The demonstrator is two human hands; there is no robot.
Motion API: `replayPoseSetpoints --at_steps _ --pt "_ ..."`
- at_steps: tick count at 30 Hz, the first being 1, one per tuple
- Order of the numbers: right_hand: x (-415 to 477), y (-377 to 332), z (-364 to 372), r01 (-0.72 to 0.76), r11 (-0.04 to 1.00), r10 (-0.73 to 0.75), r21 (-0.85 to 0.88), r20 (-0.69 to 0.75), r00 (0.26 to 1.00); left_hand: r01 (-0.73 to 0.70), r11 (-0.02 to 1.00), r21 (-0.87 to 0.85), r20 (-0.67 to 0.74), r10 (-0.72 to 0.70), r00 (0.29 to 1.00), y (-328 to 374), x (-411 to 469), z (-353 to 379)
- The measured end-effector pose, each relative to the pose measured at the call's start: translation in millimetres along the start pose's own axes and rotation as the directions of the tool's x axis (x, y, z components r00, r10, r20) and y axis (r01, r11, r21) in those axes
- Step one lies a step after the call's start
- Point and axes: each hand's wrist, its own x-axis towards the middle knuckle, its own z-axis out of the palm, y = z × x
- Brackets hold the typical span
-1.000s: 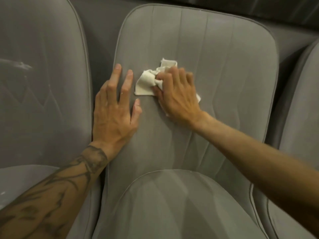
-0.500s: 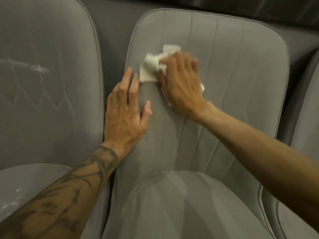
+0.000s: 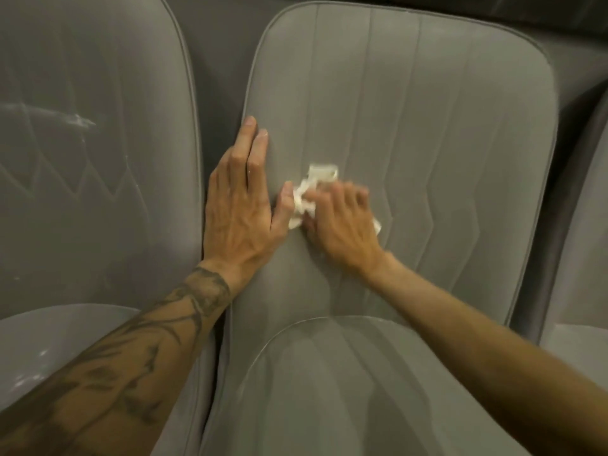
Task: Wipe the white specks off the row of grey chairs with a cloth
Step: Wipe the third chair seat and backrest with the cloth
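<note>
A grey padded chair (image 3: 444, 133) fills the middle of the head view, its backrest facing me. My right hand (image 3: 342, 222), blurred by motion, presses a crumpled white cloth (image 3: 312, 185) against the backrest, fingers curled over it. My left hand (image 3: 243, 199) lies flat with straight fingers on the backrest's left edge, its thumb touching the cloth. The chair to the left (image 3: 98, 159) shows white streaks and specks (image 3: 77, 120) on its backrest and more on its seat (image 3: 36, 366).
A third grey chair (image 3: 589, 258) shows partly at the right edge. A dark gap (image 3: 214, 103) runs between the left and middle backrests. The middle chair's seat cushion (image 3: 329, 390) lies below my arms.
My right hand has swept the cloth down the backrest toward my left thumb, after first moving up. The left hand stays flat on the chair's edge. The view shifted left.
</note>
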Motion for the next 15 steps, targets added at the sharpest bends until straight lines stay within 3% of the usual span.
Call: replayPoseSetpoints --at_steps 5,8,12,14,15 --pt "49.3 21.9 8.4 -0.338 0.939 0.316 -0.067 -0.230 0.921 -0.006 1.000 0.014 -0.018 0.006 1.000 -0.5 0.1 1.4" --pt "-9.8 -21.4 18.3 -0.272 0.962 0.272 0.023 -0.119 0.955 -0.007 1.000 0.014 -0.012 0.007 1.000 -0.6 -0.5 1.1" --pt "-52.2 -27.8 4.1 -0.033 0.999 0.030 0.034 0.091 0.995 -0.003 1.000 0.021 -0.004 0.003 1.000 1.0 0.0 -0.8" --pt "-20.7 -2.7 0.6 -0.001 1.000 0.002 -0.019 0.053 0.999 0.001 1.000 0.022 -0.001 -0.001 1.000 2.3 0.0 -1.8" --pt "1.7 10.0 0.8 -0.064 0.997 0.063 -0.052 -0.014 0.998 -0.001 1.000 0.024 -0.003 0.001 1.000 2.1 -0.3 -1.8"
